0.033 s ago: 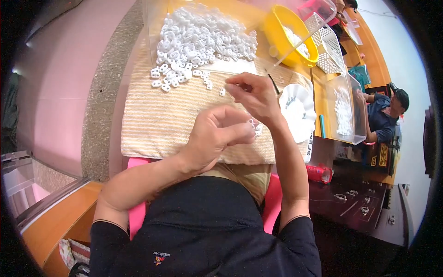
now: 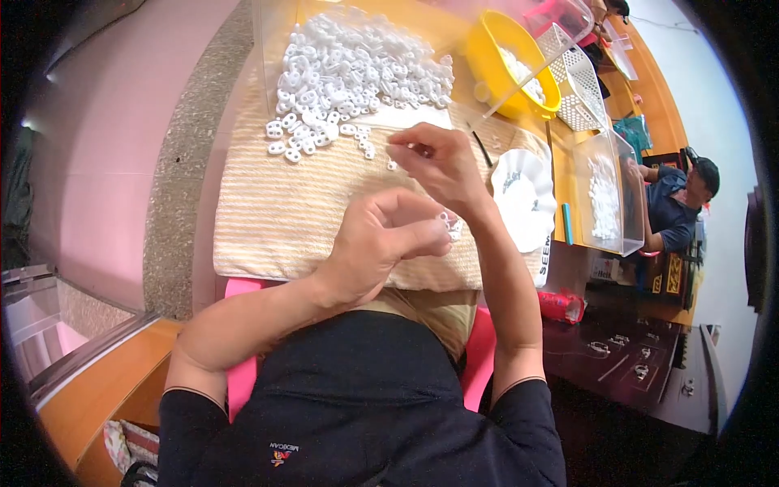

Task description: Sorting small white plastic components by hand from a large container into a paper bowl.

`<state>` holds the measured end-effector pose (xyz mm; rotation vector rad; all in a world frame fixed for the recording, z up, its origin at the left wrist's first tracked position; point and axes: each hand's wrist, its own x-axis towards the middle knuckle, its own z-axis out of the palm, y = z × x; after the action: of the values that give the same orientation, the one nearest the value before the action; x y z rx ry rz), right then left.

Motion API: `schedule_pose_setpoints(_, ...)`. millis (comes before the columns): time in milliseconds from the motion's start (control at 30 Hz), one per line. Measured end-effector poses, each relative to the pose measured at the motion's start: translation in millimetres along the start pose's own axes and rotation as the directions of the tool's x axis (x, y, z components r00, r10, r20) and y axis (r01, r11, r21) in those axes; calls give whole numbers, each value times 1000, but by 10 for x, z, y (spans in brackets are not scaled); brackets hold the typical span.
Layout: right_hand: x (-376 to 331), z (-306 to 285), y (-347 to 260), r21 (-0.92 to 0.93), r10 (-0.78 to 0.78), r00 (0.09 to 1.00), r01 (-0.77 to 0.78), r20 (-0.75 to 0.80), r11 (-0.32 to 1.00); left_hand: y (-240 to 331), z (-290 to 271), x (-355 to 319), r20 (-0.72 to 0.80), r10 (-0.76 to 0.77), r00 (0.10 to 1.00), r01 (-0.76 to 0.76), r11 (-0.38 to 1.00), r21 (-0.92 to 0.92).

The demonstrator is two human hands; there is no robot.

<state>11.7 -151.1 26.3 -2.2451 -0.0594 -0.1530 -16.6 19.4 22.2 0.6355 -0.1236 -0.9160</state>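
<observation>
- Nearest the camera is the person's own dark-shirted torso, seated on a pink stool (image 2: 479, 357), with both bare forearms reaching forward over a beige striped cloth (image 2: 268, 211) spread across the lap and the table edge.
- The left hand (image 2: 381, 239) is curled nearly closed, thumb pressed against the fingers, and pinches a small white plastic piece (image 2: 449, 225) at its tips; how that piece is turned cannot be told.
- The right hand (image 2: 434, 162) hovers just beyond, fingers drawn together in a fine pinch. Something tiny and white seems to sit at its fingertips, but it is too small to be sure.
- By the look of it, the step in hand is joining or fitting one small part to another, the two hands meeting over the cloth.
- The next move would likely call for close alignment of the two pinched parts, with a steady left hand and little force.
- Farther out lies the heap of white plastic rings (image 2: 349, 69), its loose edge spilling onto the cloth just beyond the right hand.
- To the right of the hands sits a white scalloped dish (image 2: 523, 199), and a thin dark tool (image 2: 482, 148) lies between it and the heap.
- Beyond these are a yellow bowl (image 2: 487, 57), a white lattice basket (image 2: 580, 81) and a clear plastic box (image 2: 604, 195) holding white parts.
- At the far right another person in a dark cap (image 2: 677, 199) sits at the same orange table (image 2: 560, 162).
</observation>
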Motion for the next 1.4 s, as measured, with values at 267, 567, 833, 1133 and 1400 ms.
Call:
schedule_pose_setpoints(267, 473, 370, 46, -389, -60, 995, 85, 76, 917, 56, -14, -14, 37, 38, 999, -39, 999, 14)
schedule_pose_setpoints(567, 535, 481, 96, -426, -46, 994, 86, 103, 900, 126, -36, 11, 33, 24, 999, -24, 1000, -4)
schedule_pose_setpoints(833, 490, 506, -13, -393, -89, 991, 121, 98, 911, 118, -36, 15, 23, 15, 1000, -14, 1000, -6)
schedule_pose_setpoints(1133, 436, 479, -52, -447, 12, 990, 51, 138, 893, 121, -45, 20, 19, 23, 1000, -23, 1000, 19)
schedule_pose_setpoints(1400, 270, 304, -48, -84, 41, 996, -34, 80, 996, 113, -78, 41, -5, 26, 1000, -26, 1000, 3)
